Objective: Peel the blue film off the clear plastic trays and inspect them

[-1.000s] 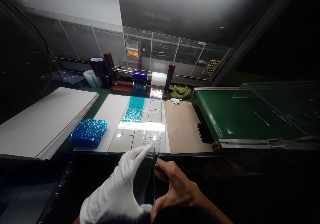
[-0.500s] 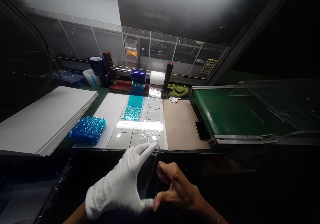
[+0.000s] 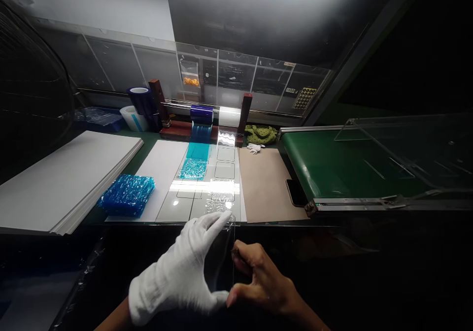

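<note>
My left hand, in a white glove, grips a thin clear panel by its opposite edges, fingertips at the top and thumb at the bottom. The panel is dark and hard to see against the background. Bare, my right hand is closed at the panel's right edge, its thumb at the lower corner and its other fingers curled in. Whether something small sits in those curled fingers I cannot tell. Just beyond the fingertips lies a glass plate with drawn outlines, partly covered by teal film and wrinkled clear film.
Left stand a thick stack of white sheets and a pile of shiny blue film pieces. Film rolls hang on a wooden stand behind. To the right are brown paper, a phone and a green conveyor belt.
The view has shifted slightly, so the bench items sit a little further left. Both hands keep their hold on the panel, with the right thumb slightly higher.
</note>
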Motion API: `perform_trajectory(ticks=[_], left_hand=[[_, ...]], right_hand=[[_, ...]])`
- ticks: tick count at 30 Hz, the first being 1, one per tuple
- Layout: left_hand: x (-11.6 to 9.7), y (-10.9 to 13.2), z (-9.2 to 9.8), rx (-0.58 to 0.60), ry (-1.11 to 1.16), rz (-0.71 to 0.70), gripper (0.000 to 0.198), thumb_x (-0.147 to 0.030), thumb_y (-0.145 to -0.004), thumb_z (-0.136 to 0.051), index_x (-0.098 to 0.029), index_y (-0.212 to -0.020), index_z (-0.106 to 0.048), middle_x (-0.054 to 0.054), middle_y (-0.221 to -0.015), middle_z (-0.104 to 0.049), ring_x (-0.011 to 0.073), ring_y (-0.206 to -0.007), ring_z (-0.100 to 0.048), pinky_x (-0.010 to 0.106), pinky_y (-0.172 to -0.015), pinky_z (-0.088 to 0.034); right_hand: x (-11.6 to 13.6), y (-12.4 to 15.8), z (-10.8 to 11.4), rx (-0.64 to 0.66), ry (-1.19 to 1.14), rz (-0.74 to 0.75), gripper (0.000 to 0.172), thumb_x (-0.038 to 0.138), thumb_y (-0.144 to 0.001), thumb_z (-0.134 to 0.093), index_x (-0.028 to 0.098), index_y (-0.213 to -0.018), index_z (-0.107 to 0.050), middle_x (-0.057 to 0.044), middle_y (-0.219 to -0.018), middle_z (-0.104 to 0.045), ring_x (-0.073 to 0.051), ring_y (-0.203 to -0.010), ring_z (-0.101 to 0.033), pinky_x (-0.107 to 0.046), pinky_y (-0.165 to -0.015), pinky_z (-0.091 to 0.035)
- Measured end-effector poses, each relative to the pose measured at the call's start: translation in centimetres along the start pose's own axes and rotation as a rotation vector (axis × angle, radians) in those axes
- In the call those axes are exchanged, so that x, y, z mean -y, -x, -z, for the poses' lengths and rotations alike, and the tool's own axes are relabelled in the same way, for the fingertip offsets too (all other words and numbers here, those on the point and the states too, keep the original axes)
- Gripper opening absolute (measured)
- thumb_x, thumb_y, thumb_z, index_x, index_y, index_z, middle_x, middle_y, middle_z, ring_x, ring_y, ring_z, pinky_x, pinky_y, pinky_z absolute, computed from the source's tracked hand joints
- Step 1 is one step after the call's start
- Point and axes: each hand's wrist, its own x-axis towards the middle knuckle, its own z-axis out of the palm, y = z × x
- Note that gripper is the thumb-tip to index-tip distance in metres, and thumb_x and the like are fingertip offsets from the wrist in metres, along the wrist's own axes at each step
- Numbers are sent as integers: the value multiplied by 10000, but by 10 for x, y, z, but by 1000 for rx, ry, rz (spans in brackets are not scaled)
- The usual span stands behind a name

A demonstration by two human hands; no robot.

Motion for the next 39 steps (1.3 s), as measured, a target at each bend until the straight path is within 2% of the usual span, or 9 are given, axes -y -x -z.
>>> perform_trajectory(ticks=[6, 9, 11, 15, 20, 24, 28, 34, 39], left_hand=[[13, -8, -19, -208, -238, 178, 1205, -640, -512, -677, -228, -1460, -58, 150, -1421, -336, 355, -1239, -386, 495, -1012, -347], [22, -19, -22, -231, -356, 374, 1232, -608, -491, -686, -165, -1457, -63, 175, -1430, -327, 362, -1278, -338, 500, -1023, -300], [28, -27, -24, -219, -403, 495, 1243, -603, -466, -690, -125, -1448, -98, 193, -1446, -300, 376, -1301, -296, 503, -1013, -295], [40, -39, -28, -216, -440, 653, 1235, -593, -450, -693, -93, -1434, -138, 228, -1425, -321, 398, -1275, -320, 510, -940, -352], [58, -49, -34, -297, -471, 693, 1249, -617, -445, -689, -53, -1425, -159, 270, -1356, -393, 421, -1228, -369, 522, -888, -379], [70, -61, -37, -344, -503, 704, 1169, -627, -500, -655, -57, -1419, -211, 271, -1383, -364, 438, -1200, -389, 541, -837, -396], [77, -76, -39, -356, -500, 723, 1083, -561, -538, -653, -76, -1416, -244, 273, -1358, -398, 438, -1141, -434, 558, -800, -405], [93, -95, -44, -321, -510, 739, 653, -190, -762, -421, -110, -1401, -317, 262, -1375, -390, 416, -1081, -487, 536, -714, -432], [103, -109, -44, -322, -411, 773, 722, -210, -753, -425, -67, -1429, -218, 275, -1444, -282, 422, -1119, -460, 556, -741, -422]], right_hand=[[-40, -20, 17, -306, 66, 84, 603, 612, -628, -683, 187, -1010, -493, 3, -803, -507, -133, -700, -489, -230, -618, -459], [-97, -52, 43, -448, 390, -157, 348, 390, -883, -450, 179, -1158, -460, -27, -867, -551, -148, -744, -547, -258, -677, -463], [-138, -74, 63, -403, 707, -380, 345, 200, -873, -410, 149, -1212, -451, -86, -1016, -568, -176, -864, -580, -279, -735, -467], [-189, -103, 93, -379, 812, -464, 493, 13, -759, -420, 76, -1245, -469, -183, -1091, -558, -258, -998, -569, -348, -799, -466], [-158, -108, 84, -430, 862, -311, 672, 183, -794, -554, 59, -1397, -284, -216, -1325, -434, -316, -1217, -436, -418, -986, -388], [-94, -99, 27, -440, 769, -7, 1007, 481, -701, -686, 117, -1463, -136, -178, -1415, -387, -344, -1295, -356, -507, -1041, -352], [-53, -106, -27, -406, 719, 123, 1114, 469, -641, -727, 73, -1465, -89, -192, -1445, -345, -338, -1340, -292, -522, -1090, -287], [-58, -139, -52, -367, 767, 174, 1055, 198, -625, -591, -12, -1447, 36, -255, -1477, -231, -358, -1375, -193, -555, -1096, -237], [-80, -163, -46, -324, 763, 272, 1069, 228, -636, -565, -30, -1431, 101, -308, -1454, -232, -407, -1360, -193, -614, -1061, -240]])
